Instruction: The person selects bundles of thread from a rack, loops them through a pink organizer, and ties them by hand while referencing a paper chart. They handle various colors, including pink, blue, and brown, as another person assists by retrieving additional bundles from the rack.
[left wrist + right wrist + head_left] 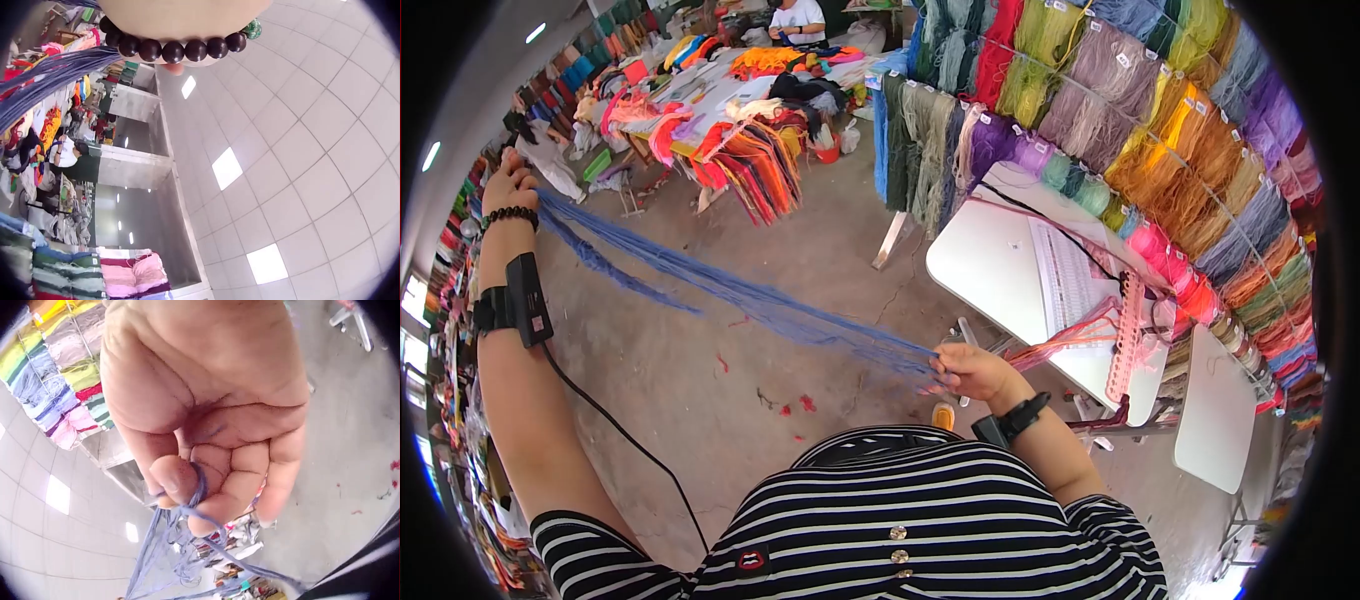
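Observation:
A long bundle of blue yarn is stretched between my two hands across the head view. My left hand, raised at the far left, grips one end with curled fingers. From there a shorter tail of the strands hangs loose below the main length. Lower down, in front of my body, my right hand holds the other end. The right wrist view has a strand looped round my curled fingertips and thumb, with thin threads tangled below. In the left wrist view the wrist and a dark bead bracelet hide most of the left fingers.
A white table with a pink perforated strip and peach threads stands at right, before hanging skeins. Another table further back carries heaped coloured yarn. A person in white is behind it. Red scraps lie on the floor.

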